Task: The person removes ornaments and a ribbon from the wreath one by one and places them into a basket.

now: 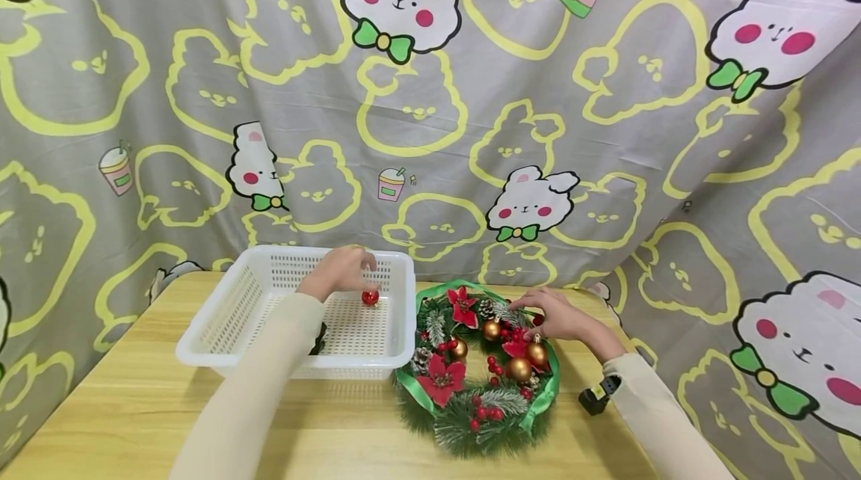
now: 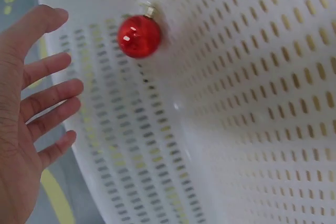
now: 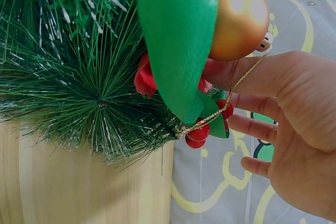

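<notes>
Head view: left hand (image 1: 339,271) over the far part of the white basket (image 1: 222,330), fingers loosely bent, gripping nothing. Red bauble (image 1: 370,297) sits on the basket floor right under the fingertips, near the far wall; contact not clear from here. Basket sits left of centre on the wooden table (image 1: 134,405), its right rim just beside the wreath (image 1: 477,364). Right hand (image 1: 554,315) rests on the wreath's upper right part, next to the gold baubles (image 1: 519,368). Wreath's near side lies close to the table's front edge. Bare tabletop left of and in front of the basket. Cartoon-print cloth (image 1: 605,128) hangs close behind the table and wraps the right side, so little room there. Dark device (image 1: 595,398) at the right wrist.

Left wrist view: left hand (image 2: 26,124) spread flat, fingers straight, released; red bauble (image 2: 138,36) apart from the fingers, against the slotted basket wall (image 2: 252,103). Gold cap on top of the bauble.

Right wrist view: right hand (image 3: 294,135) fingers extended under the wreath edge, thumb against a gold bauble (image 3: 239,17); a thin gold cord (image 3: 247,74) runs across the hand. No firm grip visible, fingers relaxed. Green ribbon (image 3: 178,35) and red berries (image 3: 198,132) hang past the table's edge (image 3: 157,182).

No readable writing or brand in any view.
</notes>
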Demonstrator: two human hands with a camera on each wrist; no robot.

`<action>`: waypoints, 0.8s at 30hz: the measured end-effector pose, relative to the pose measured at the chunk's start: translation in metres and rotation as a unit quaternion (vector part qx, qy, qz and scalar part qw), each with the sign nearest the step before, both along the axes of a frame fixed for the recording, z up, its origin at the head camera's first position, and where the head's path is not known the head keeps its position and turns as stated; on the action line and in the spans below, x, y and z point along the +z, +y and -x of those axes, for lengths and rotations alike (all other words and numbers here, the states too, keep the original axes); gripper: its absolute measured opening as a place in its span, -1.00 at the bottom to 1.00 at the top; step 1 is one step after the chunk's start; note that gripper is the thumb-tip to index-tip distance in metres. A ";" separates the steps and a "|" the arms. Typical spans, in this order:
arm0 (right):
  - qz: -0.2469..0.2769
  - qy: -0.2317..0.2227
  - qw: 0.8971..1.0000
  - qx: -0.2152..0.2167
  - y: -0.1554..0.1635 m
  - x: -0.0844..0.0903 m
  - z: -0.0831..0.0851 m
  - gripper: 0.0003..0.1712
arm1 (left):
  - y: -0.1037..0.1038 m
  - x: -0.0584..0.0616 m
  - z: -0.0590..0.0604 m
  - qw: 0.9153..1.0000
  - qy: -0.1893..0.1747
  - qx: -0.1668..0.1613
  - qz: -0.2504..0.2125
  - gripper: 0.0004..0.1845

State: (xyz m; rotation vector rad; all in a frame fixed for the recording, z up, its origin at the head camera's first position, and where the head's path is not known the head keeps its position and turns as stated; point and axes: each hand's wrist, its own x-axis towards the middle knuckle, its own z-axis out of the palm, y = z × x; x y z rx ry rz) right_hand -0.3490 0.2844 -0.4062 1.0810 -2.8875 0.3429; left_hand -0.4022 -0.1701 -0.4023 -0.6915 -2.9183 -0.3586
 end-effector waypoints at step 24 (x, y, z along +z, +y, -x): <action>-0.010 -0.007 1.000 -0.008 -0.001 0.002 -0.001 -0.33 | 0.081 0.062 -0.040 0.980 0.150 -0.132 -0.011 -0.46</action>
